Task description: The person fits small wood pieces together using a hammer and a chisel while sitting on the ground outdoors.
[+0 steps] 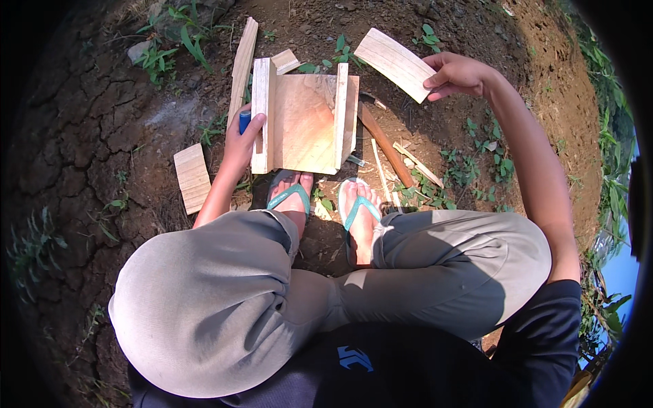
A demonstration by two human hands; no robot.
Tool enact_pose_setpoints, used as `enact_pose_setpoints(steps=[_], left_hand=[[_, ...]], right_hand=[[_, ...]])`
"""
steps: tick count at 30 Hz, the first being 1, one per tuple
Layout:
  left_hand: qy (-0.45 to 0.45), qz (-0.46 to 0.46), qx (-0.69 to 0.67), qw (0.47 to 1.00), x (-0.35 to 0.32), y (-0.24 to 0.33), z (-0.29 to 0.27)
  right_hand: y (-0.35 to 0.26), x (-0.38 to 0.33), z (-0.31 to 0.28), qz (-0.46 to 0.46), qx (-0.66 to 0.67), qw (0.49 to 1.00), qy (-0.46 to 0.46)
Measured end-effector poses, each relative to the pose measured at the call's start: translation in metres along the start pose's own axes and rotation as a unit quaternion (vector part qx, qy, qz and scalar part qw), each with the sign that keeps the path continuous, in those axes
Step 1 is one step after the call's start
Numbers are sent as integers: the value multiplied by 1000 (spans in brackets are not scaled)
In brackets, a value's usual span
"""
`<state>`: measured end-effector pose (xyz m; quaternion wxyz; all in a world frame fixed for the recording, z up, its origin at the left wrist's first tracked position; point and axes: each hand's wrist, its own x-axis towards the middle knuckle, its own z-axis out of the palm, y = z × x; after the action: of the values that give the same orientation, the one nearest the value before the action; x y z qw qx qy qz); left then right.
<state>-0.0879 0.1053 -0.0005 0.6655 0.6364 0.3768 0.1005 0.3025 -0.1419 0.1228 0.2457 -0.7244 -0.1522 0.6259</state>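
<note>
Your left hand [241, 139] has its fingers curled around a small blue handle [244, 121], thumb lying against the left wall of the wooden box [306, 122]; what the handle belongs to is hidden behind the hand. Your right hand [457, 73] pinches one end of a pale, flat wooden board [394, 63], fingers closed on its edge, holding it in the air up and to the right of the box.

The box is raw, light wood with visible grain, open toward you, two upright side walls on a flat panel, standing on cracked brown soil just beyond your feet in teal sandals [357, 207]. A short plank [192, 177] lies left of your wrist, a long thin slat [241, 64] leans beyond the box, and a dark stick [384, 144] lies to its right among small green weeds.
</note>
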Motion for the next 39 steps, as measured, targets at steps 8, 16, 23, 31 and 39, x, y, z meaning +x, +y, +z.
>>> enact_pose_setpoints(steps=[8,16,23,31,39], left_hand=[[-2,7,9,1000,-1,4,3],[-3,11,27,1000,3,-6,-4],[-3,0,23,1000,-2,7,1],[-9,-6,12,1000,-2,5,2],[-12,-6,16,1000,4,-4,-4]], right_hand=[[29,18,-31,-185,-214,959,17],[1,22,21,-264,-277,924,1],[-20,27,61,-315,-286,905,13],[1,53,72,-342,-316,880,94],[-9,48,74,-308,-346,883,72]])
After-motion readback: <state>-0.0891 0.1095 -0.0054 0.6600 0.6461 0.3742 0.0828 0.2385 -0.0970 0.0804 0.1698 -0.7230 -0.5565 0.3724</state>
